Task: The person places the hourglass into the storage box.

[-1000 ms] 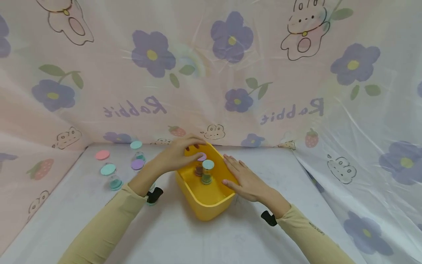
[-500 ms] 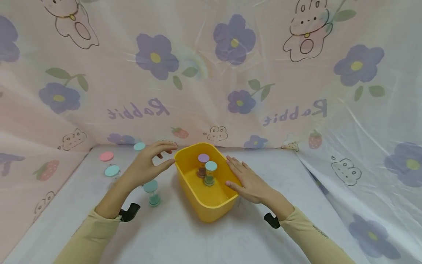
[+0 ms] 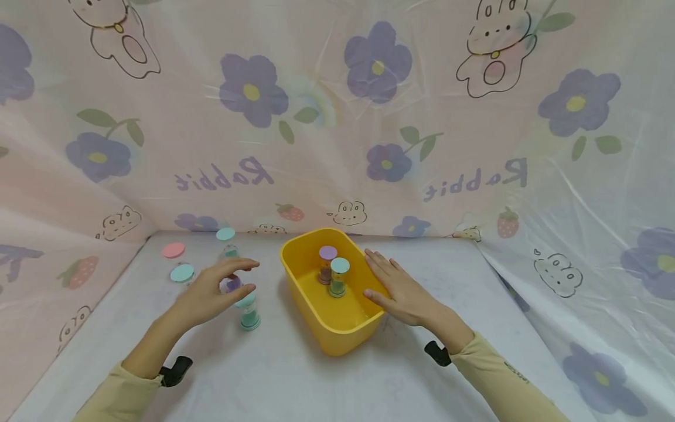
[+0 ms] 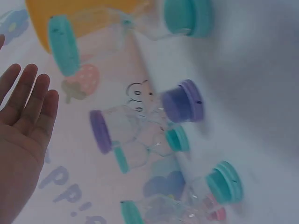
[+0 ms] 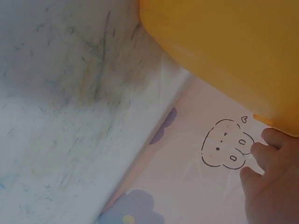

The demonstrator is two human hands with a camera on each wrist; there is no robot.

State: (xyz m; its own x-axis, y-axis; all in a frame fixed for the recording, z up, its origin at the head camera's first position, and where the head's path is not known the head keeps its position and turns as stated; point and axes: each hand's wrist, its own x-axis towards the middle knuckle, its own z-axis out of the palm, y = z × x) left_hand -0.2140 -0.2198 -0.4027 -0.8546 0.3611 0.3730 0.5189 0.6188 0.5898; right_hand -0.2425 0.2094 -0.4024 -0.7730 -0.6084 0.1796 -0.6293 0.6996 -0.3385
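We note the left hand (image 3: 211, 296) spread with fingers relaxed, holding nothing, hovering over a purple-capped sand timer (image 3: 231, 285) and just beside a teal-capped sand timer (image 3: 247, 310) that stands upright on the bench (image 3: 295, 381), left of the yellow tub (image 3: 337, 331); right hand (image 3: 403, 293) flat with fingers straight, resting against the tub's right rim; the tub sits near the middle of the bench, toward the back edge; inside it two timers stand upright, one purple-capped (image 3: 327, 264), one teal-capped (image 3: 339, 276), touching or nearly so; toward the back left corner we see three more timers, capped pink (image 3: 173, 250), teal (image 3: 181, 273) and teal (image 3: 225, 234); left wrist view confirms the palm (image 4: 23, 135) empty.
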